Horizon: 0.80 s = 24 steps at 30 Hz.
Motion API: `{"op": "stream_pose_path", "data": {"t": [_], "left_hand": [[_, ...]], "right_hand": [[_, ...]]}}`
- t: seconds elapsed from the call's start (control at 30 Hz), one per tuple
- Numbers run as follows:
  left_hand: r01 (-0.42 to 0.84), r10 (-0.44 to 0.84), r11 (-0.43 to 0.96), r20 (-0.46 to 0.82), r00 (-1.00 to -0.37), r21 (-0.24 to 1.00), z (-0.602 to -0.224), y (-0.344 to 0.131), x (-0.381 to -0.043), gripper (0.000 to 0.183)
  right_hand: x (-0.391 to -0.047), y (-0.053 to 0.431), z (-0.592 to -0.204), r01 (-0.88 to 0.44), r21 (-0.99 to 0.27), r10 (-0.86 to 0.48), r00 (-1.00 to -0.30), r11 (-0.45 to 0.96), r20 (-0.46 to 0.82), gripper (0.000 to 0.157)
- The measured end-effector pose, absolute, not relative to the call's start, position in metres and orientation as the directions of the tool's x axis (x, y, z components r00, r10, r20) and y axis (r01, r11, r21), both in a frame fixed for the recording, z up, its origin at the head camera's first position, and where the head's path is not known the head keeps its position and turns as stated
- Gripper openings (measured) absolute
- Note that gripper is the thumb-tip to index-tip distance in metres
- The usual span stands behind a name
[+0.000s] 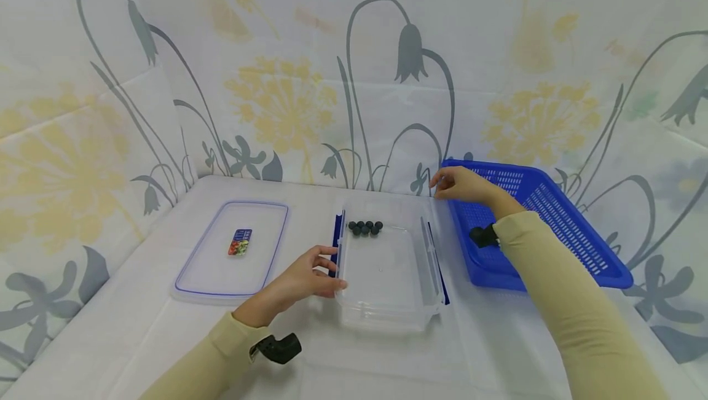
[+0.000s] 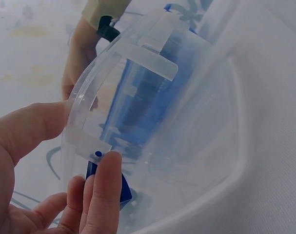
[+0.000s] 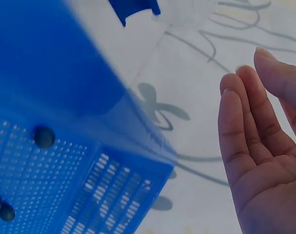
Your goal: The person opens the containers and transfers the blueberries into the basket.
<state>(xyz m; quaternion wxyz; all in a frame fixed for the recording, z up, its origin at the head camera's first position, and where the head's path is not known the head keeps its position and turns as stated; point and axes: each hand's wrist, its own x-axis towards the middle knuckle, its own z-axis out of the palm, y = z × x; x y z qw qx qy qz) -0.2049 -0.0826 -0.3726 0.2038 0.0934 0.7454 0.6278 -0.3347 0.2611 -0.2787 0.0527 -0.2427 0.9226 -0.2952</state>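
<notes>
Backdrop: pale printed curtain [image 1: 310,31] behind a white-covered bench [image 1: 387,363]. Landmark: clear plastic box [image 1: 381,271], open on top, long axis running away from the person, blue clips [image 1: 337,228] along its long sides. Seven dark balls [image 1: 361,225] lie grouped in the box's far left corner. Left of the box, apart: clear lid [image 1: 212,265] with a blue border and a printed label [image 1: 239,243]. Right of the box: blue basket [image 1: 489,274]; right wrist view shows three dark balls [image 3: 44,137] inside it, possibly more out of frame.

Hands: left hand [image 1: 304,274] pinches the box's left rim, thumb against fingers, next to a clip. Right hand [image 1: 456,184] is raised beyond the box's far right corner, beside the basket; fingers together, thumb apart, nothing visible in its grip.

Key relation: the box balls lie nearer the left hand, leftward and nearer the person from the right; basket opposite.
</notes>
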Motion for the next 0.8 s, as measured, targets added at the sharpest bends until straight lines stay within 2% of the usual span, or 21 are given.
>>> {"op": "stream_pose_path", "data": {"t": [0.43, 0.8], "left_hand": [[-0.128, 0.387, 0.189, -0.193, -0.902, 0.974, -0.372, -0.083, -0.206, 0.07], [-0.129, 0.382, 0.196, -0.197, -0.903, 0.972, -0.372, -0.082, -0.206, 0.068]], "right_hand": [[-0.338, 0.217, -0.287, -0.412, -0.56, -0.517, -0.856, 0.719, -0.034, 0.021], [-0.341, 0.18, -0.303, -0.369, -0.611, -0.519, -0.851, 0.701, -0.081, 0.02]]}}
